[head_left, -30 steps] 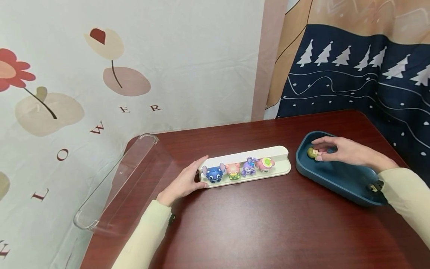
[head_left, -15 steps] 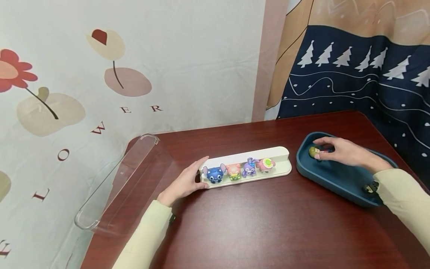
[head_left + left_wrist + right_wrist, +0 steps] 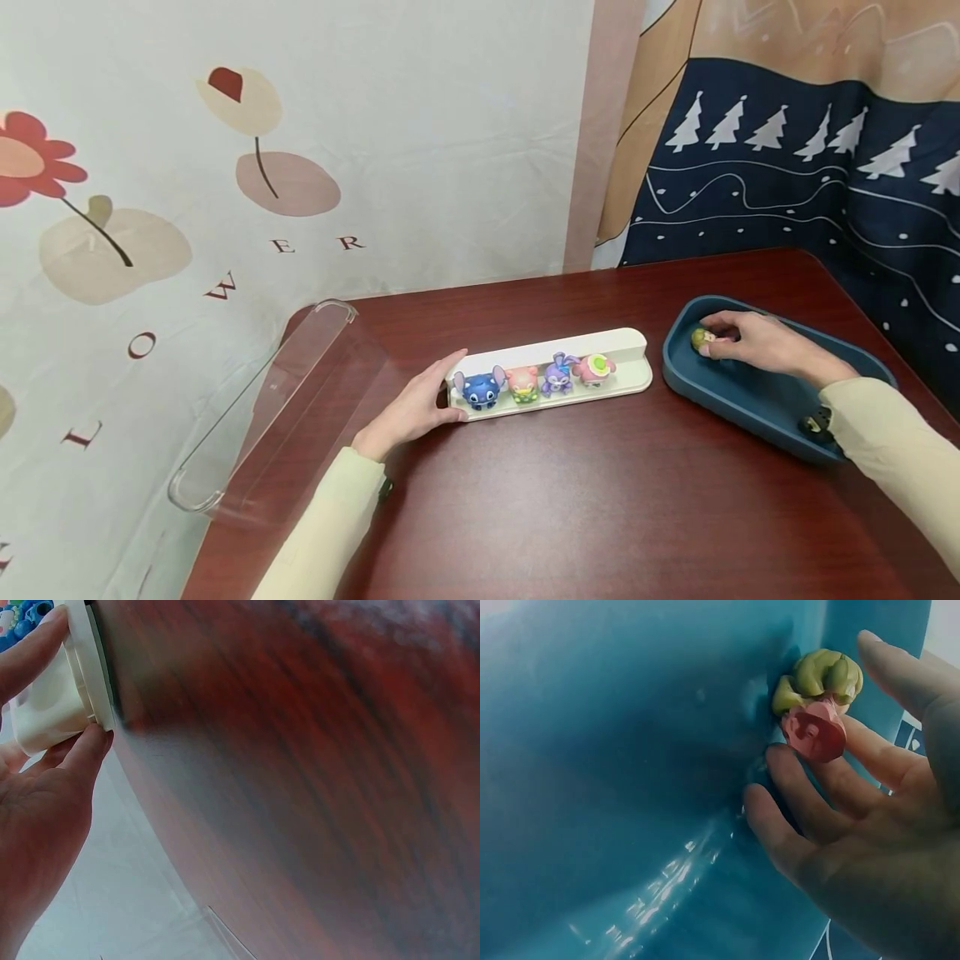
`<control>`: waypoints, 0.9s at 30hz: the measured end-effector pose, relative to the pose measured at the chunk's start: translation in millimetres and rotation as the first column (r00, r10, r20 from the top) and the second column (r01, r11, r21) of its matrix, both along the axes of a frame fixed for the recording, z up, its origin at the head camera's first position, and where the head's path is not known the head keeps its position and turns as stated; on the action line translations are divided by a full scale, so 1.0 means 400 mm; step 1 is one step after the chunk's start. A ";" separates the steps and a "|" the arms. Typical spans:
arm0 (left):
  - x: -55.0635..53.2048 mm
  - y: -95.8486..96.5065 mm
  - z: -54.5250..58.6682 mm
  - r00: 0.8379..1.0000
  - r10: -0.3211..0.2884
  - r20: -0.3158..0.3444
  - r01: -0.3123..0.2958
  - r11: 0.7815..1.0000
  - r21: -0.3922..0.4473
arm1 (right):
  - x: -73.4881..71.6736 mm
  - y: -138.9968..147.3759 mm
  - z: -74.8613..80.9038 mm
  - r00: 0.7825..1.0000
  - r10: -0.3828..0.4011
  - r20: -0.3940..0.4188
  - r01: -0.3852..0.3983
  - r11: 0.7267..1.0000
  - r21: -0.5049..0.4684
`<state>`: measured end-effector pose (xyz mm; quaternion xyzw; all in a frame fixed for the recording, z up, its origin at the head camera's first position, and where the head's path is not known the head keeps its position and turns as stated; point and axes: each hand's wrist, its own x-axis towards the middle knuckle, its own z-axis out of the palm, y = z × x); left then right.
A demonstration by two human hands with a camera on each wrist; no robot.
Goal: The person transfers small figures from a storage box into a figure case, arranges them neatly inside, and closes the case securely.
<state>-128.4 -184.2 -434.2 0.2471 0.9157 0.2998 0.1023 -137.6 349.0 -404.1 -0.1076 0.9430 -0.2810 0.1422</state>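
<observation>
My left hand (image 3: pixel 408 412) grips the left end of a long cream display base (image 3: pixel 630 379), thumb in front and fingers behind. In the left wrist view the fingers hold the cream base (image 3: pixel 52 712) at its end. A blue big-eared figurine (image 3: pixel 480 388), a pink one (image 3: pixel 522 383), a purple one with long ears (image 3: pixel 557 374) and a pink one with a green-and-white top (image 3: pixel 594 369) stand on it in a row. Inside the blue tray (image 3: pixel 720 396), my right hand (image 3: pixel 765 342) is at a yellow-haired figurine in pink (image 3: pixel 817 735). Fingers lie against it; the thumb stands apart.
A clear plastic cover (image 3: pixel 277 400) lies at the left edge of the brown table (image 3: pixel 600 500). Behind the table hang a pale flower-print cloth (image 3: pixel 450 150) and a dark blue cloth with white trees (image 3: pixel 750 183). The tray's wall rises around my right hand.
My right hand and forearm have shifted slightly left in the tray, around the yellow-haired figurine. The left hand and the row of figurines stay in place; the head view drifts slightly.
</observation>
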 end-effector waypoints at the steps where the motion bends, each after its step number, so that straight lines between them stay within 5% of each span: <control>1: 0.000 0.000 0.000 1.000 -0.001 -0.001 0.001 1.000 -0.001 | 0.000 -0.001 -0.001 1.000 -0.005 0.004 0.004 1.000 0.001; 16: 0.002 -0.002 0.000 1.000 0.003 -0.005 -0.003 1.000 0.003 | 0.006 -0.011 0.005 0.999 -0.040 -0.036 0.041 0.999 0.010; 27: 0.002 -0.003 0.000 1.000 -0.001 -0.001 0.001 1.000 0.003 | 0.044 -0.012 0.065 0.986 -0.121 -0.114 0.114 0.991 -0.065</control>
